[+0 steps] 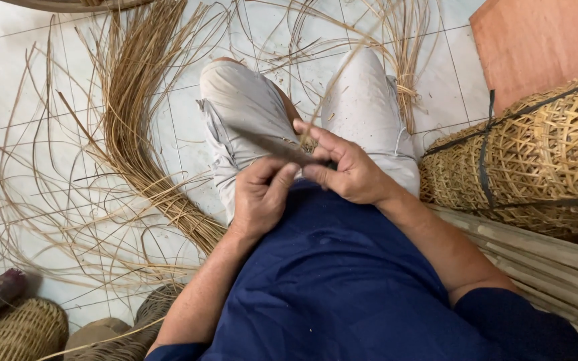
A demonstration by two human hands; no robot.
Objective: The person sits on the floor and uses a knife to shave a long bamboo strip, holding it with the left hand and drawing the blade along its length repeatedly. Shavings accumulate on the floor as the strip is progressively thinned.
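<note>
My right hand point(346, 168) grips the handle of a dark knife point(269, 144) whose blade points left and up over my lap. My left hand point(259, 195) sits just below the blade, thumb pressed near it, pinching a thin pale rattan strip point(342, 73) that rises up and away past my right knee. Both hands meet above my grey shorts point(242, 100) and dark blue shirt point(329, 267).
A thick bundle of rattan strips point(135, 120) fans across the white tiled floor point(28, 80) at left. Bundled woven baskets point(536, 160) lie at right, pale flat slats point(543, 254) below them, an orange board point(536, 40) beyond. Small woven baskets point(15, 331) sit at bottom left.
</note>
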